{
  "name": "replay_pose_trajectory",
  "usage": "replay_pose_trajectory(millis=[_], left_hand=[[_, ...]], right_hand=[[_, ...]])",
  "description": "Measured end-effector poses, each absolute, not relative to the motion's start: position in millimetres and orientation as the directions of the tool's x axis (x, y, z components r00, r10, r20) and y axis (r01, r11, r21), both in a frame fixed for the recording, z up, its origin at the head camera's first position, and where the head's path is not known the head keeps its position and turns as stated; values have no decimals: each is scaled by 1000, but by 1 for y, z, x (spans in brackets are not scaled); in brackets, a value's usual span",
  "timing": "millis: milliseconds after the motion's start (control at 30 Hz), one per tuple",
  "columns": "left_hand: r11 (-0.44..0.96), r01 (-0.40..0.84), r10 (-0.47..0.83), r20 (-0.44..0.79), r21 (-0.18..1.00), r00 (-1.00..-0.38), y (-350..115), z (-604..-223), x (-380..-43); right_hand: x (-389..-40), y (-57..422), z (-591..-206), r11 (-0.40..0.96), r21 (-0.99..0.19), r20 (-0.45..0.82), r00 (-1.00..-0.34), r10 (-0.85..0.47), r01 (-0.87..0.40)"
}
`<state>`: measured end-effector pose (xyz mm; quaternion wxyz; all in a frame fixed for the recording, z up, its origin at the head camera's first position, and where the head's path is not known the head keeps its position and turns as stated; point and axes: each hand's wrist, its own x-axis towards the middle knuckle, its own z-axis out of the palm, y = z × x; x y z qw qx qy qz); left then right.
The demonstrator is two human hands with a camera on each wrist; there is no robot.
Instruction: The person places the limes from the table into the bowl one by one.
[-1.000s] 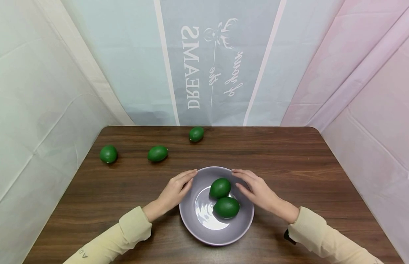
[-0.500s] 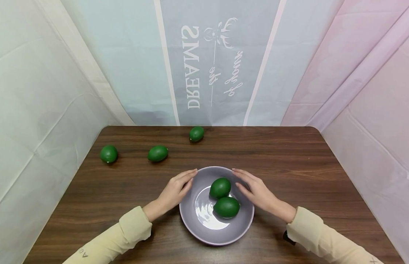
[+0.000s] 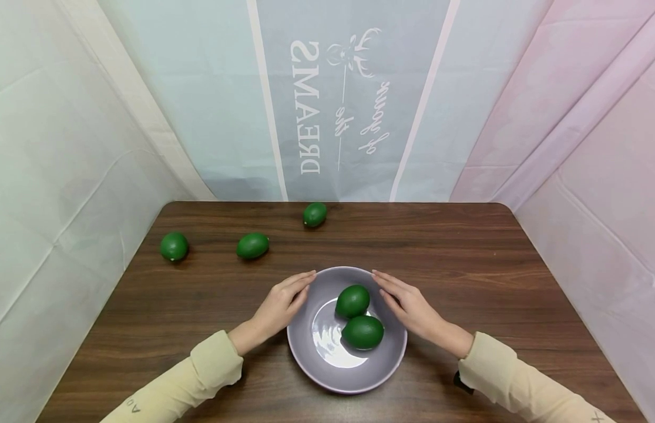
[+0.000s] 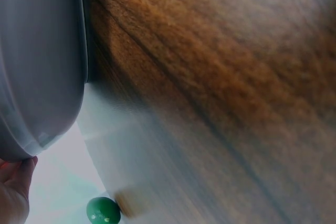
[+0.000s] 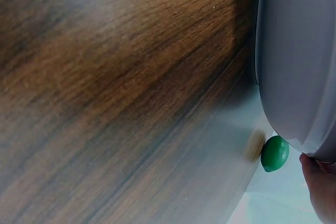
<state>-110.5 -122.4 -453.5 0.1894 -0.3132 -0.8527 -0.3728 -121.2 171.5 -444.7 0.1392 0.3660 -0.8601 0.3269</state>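
Observation:
A grey-purple bowl [image 3: 319, 376] stands on the wooden table, with two green limes inside: an upper lime [image 3: 352, 301] and a lower lime [image 3: 363, 332]. My left hand [image 3: 278, 305] rests at the bowl's left rim, fingers fairly straight and pointing along it. On the opposite side, my right hand [image 3: 414, 308] lies against the rim in the same way, its thumb over the inner edge. Both wrist views show fingertips right at the outside of the rim. Farther back lie a left lime [image 3: 174, 247], a middle lime [image 3: 252, 245] and a back lime [image 3: 314, 215].
The brown wooden table [image 3: 443, 241] ends at a printed cloth backdrop [image 3: 412, 182]. Pale cloth walls stand along the left [image 3: 57, 211] and right [image 3: 597, 223] sides.
My right hand has shifted very slightly, its thumb drawing a little nearer to the fingers. The left hand, bowl and limes stay where they were.

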Motion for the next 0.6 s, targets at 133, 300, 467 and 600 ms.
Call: replay_pose_trajectory(millis=[133,300,467,600], left_hand=[[523,675,400,549,521,-734,-123,-452,-111],[523,680,402,554,514,-728,-123,-452,-111],[537,679,407,551,500,-728,-124,-451,-112],[535,688,419,553,490,-720,-125,-449,-113]], right_hand=[[-121,171,-444,517,-464,474,-695,-541,-719],[-120,170,-444,522,-466,463,-700,-544,-714],[-120,171,-444,535,-457,457,-703,-544,-711],[-119,171,-443,544,-448,456,-705,-543,-709]])
